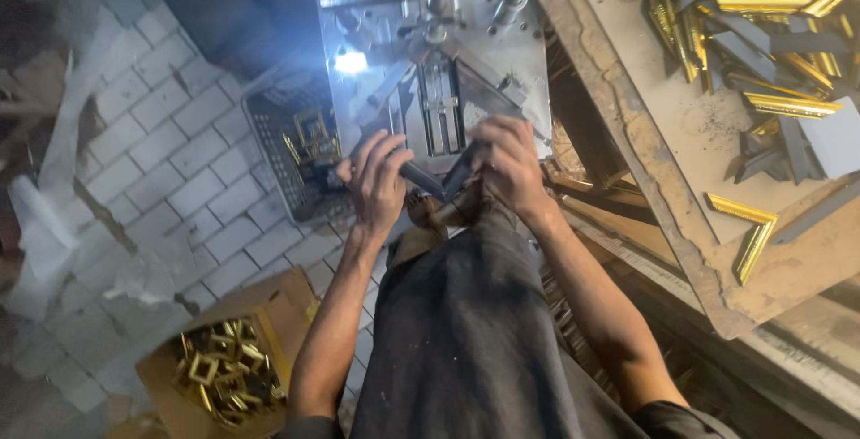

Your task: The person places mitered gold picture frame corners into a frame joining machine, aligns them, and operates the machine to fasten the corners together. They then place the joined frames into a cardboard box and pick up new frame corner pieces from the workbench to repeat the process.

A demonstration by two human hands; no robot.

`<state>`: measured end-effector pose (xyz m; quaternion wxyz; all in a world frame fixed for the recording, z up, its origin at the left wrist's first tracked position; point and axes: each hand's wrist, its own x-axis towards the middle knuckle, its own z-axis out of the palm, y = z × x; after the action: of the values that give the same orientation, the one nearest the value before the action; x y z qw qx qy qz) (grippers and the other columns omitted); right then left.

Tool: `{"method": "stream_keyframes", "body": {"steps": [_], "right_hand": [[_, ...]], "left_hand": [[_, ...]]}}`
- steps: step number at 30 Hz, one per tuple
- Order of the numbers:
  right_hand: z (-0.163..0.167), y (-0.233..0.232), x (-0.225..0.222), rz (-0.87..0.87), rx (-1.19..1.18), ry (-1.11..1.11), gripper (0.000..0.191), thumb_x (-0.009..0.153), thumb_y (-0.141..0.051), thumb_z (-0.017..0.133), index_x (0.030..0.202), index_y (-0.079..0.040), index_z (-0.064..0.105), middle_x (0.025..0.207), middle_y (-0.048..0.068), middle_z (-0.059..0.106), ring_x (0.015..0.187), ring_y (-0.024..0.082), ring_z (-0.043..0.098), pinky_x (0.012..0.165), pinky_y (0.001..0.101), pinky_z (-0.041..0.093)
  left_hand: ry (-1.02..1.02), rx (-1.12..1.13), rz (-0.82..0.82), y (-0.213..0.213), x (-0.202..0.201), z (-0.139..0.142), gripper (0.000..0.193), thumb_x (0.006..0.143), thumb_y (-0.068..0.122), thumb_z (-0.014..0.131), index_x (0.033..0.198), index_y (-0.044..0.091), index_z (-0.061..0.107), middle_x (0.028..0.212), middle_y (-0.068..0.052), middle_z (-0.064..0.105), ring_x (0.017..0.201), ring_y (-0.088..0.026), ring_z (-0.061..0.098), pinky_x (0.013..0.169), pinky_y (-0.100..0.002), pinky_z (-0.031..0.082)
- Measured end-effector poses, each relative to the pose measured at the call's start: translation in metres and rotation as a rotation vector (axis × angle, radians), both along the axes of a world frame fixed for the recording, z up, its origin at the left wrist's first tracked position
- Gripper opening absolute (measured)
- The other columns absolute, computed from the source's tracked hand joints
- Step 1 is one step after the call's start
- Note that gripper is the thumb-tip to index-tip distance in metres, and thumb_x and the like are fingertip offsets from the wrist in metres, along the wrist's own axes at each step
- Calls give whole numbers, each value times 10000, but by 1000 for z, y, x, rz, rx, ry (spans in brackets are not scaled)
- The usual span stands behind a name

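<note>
My left hand grips one dark frame strip and my right hand grips another dark strip. The two strips meet in a V-shaped corner between my hands, at the front edge of a grey metal joining machine. A slotted guide on the machine's plate lies just beyond the corner. My fingers hide the outer ends of both strips.
A worn wooden bench at right holds several gold and dark mitred strips. A wire basket with small gold frames stands left of the machine. A cardboard box of gold frames sits on the tiled floor.
</note>
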<state>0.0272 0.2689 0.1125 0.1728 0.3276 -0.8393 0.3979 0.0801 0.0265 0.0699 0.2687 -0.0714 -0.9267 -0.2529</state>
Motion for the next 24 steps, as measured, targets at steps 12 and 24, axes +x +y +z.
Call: {"method": "stream_keyframes", "body": {"steps": [12,24], "right_hand": [[86,23,23,-41,-121,411,325,745,14,930,820,-77,627,1060,78,707,982,324,639,765,438,451],[79,18,33,-58,-179,19,271,713,159,745,852,-22,599,1121,127,719,1015,302,634,848,385,523]], "left_hand": [[413,-120,-50,32,-1,111,211,961,135,822,1079,278,721,1148,108,715,1203,-160,641,949,-364,284],[108,154,-121,33,2,130,225,786,46,826,927,188,723,1043,90,687,1099,-183,639,939,-403,362]]}}
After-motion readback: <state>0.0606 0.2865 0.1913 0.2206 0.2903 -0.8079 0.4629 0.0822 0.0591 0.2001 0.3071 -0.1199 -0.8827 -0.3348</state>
